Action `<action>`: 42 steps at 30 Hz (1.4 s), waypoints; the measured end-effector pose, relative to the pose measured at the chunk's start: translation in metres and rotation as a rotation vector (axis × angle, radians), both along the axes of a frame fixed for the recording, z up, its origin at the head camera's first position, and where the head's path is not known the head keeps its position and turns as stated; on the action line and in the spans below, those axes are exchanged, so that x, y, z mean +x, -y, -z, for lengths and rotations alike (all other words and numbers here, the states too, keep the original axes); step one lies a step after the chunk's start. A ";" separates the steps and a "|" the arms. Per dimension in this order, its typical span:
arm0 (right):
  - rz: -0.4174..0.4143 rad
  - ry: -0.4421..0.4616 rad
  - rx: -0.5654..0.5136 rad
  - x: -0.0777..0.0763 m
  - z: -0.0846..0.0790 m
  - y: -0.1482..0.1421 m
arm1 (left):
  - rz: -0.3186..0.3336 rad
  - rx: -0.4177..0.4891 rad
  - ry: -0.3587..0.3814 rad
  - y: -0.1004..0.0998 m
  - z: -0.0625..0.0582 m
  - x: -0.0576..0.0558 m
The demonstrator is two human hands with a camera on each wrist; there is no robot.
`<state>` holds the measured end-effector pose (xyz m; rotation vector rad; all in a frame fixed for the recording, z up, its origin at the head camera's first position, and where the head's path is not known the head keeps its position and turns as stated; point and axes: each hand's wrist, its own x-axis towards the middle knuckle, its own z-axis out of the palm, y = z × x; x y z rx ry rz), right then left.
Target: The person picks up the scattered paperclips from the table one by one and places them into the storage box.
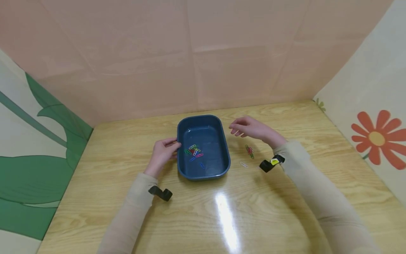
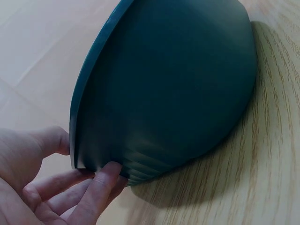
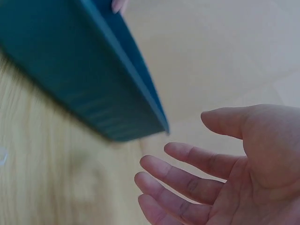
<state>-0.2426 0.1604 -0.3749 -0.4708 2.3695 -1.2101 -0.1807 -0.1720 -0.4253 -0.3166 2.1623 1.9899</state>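
Observation:
A dark blue rectangular tray [image 1: 213, 135] stands on the table, with several coloured paper clips [image 1: 194, 152] lying in its nearer left part. My left hand [image 1: 161, 154] holds the tray's left side; in the left wrist view the thumb lies along the rim [image 2: 75, 108] and the other fingers press the outer wall from below. To the right of the tray, my right hand [image 1: 250, 128] hovers with fingers spread and slightly bent, nothing in it. A small bunch of green and pink paper clips [image 1: 250, 151] lies on the table below that hand, and a pale paper clip [image 1: 243, 164] lies nearer the front.
The wood-grain table [image 1: 190, 218] meets a pink sheet backdrop [image 1: 152, 70] behind the tray. Green leaf shapes [image 1: 30, 176] decorate the left wall, and a red flower print [image 1: 376, 139] the right one. Both wrists wear black straps with cameras.

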 end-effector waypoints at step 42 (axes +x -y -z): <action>-0.141 -0.176 -0.093 0.024 0.062 -0.068 | 0.004 -0.012 -0.032 -0.003 0.001 -0.002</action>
